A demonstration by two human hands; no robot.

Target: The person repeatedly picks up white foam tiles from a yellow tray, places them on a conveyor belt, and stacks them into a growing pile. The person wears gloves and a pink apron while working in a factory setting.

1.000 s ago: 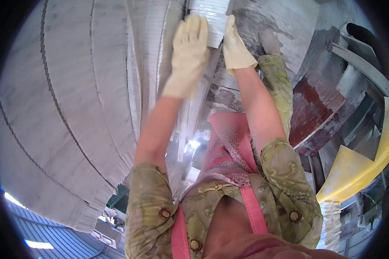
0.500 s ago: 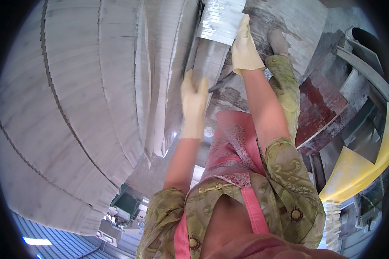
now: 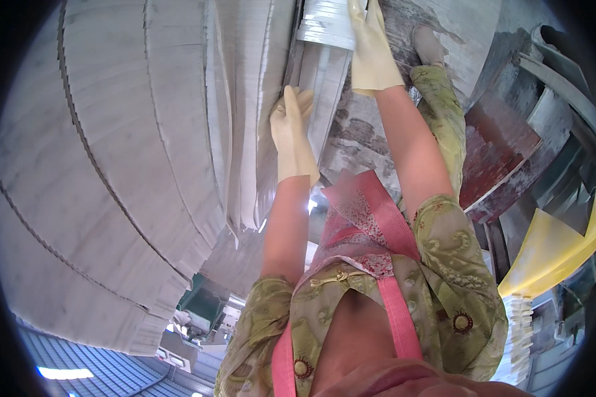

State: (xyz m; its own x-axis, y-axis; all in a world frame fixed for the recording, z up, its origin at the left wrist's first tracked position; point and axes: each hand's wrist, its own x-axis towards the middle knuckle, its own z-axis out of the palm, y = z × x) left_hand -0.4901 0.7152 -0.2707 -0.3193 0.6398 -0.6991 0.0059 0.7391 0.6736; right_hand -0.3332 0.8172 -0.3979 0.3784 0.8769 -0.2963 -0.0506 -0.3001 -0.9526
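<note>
My left hand (image 3: 291, 129), in a cream rubber glove, is beside a long pale channel-like surface (image 3: 324, 73). Its fingers are loosely bent and a little apart, and I see nothing held in them. At the upper end of that surface lies a stack of glossy white strips (image 3: 326, 25). My right hand (image 3: 375, 56), gloved the same way, reaches along the right side of this stack with fingers stretched out and thumb apart. The picture's top edge cuts off its fingertips. Whether it presses on the stack I cannot tell.
Large stacks of thin pale grey sheets (image 3: 106, 152) fill the left side. A red-brown board (image 3: 496, 152) and a yellow sheet (image 3: 553, 248) stand at the right. A foot in a grey shoe (image 3: 427, 45) rests on the stained floor (image 3: 361, 132).
Both hands have moved farther away, toward the top of the picture. My left hand's fingers have turned and bent more. My right hand's thumb now shows apart from the fingers.
</note>
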